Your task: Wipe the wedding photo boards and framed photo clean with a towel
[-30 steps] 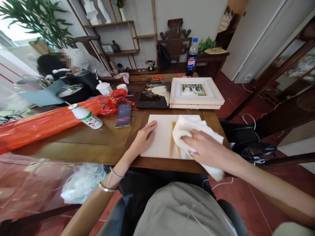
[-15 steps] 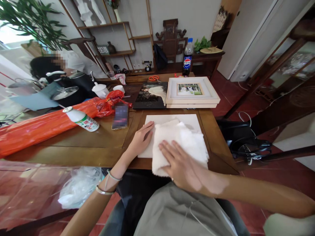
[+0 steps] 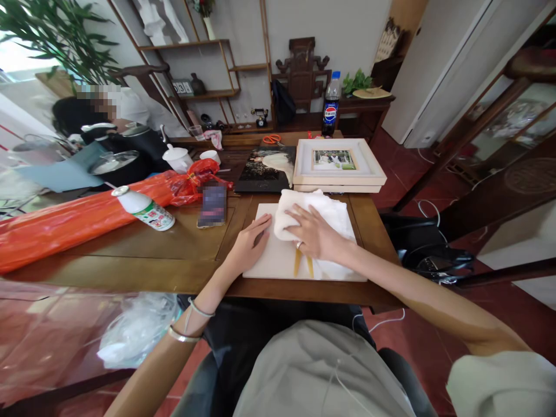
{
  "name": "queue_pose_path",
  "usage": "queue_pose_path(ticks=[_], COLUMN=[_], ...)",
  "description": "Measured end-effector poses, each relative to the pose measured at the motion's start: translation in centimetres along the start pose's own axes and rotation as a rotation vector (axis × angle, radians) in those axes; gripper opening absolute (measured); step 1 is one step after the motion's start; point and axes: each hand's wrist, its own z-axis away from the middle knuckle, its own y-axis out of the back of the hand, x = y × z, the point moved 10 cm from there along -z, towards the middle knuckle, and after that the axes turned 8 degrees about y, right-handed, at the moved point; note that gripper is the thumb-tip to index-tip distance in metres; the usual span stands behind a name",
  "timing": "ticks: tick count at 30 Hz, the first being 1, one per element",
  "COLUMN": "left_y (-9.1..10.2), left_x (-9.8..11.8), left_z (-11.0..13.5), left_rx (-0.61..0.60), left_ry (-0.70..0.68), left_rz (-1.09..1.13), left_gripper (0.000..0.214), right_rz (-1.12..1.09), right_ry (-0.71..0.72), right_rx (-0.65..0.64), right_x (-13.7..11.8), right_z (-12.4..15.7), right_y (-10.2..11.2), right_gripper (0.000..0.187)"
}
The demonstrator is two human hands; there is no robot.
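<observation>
A pale flat panel lies on the wooden table in front of me, with two yellow strips showing on its lower part. My left hand rests flat along the panel's left edge, fingers stretched out and holding nothing. Under my right hand is a folded white towel, gripped and pressed onto the upper part of the panel. Its top edge reaches past the panel's far edge. The towel hides much of the panel's surface.
Beyond the panel lie a framed photo, a dark photo panel, orange-handled scissors and a cola bottle. To the left are a phone, a white bottle and a red plastic-wrapped bundle. A person sits at the far left.
My right hand has slid the towel away from me, up the panel. The lower part of the panel with its yellow strips is now uncovered. My left hand has stayed in place.
</observation>
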Motion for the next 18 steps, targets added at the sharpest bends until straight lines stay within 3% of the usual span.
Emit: queue_pose_path(ticks=[3, 5, 8, 11, 16, 18], left_y=[-0.1, -0.3, -0.3, -0.2, -0.3, -0.3], left_x=[0.1, 0.1, 0.1, 0.0, -0.1, -0.1], left_z=[0.0, 0.0, 0.1, 0.1, 0.0, 0.0], left_rx=[-0.017, -0.035, -0.045, -0.038, -0.034, -0.03], left_ry=[-0.015, -0.026, -0.031, -0.023, -0.022, -0.03], left_rz=[0.011, 0.017, 0.024, 0.031, 0.036, 0.034], left_gripper=[0.04, 0.039, 0.037, 0.037, 0.041, 0.041], right_rz=[0.004, 0.006, -0.003, -0.019, 0.088, 0.132], right_ry=[0.074, 0.148, 0.186, 0.14, -0.014, -0.035], right_rx=[-0.052, -0.01, 0.01, -0.008, 0.024, 0.026], right_x=[-4.9, -8.4, -10.8, -9.1, -3.0, -2.4], right_z=[1.7, 3.1, 4.2, 3.2, -0.9, -1.8], right_y=[-0.6, -0.4, -0.3, -0.4, -0.1, 0.0], right_gripper=[0.034, 0.028, 0.026, 0.032, 0.039, 0.04])
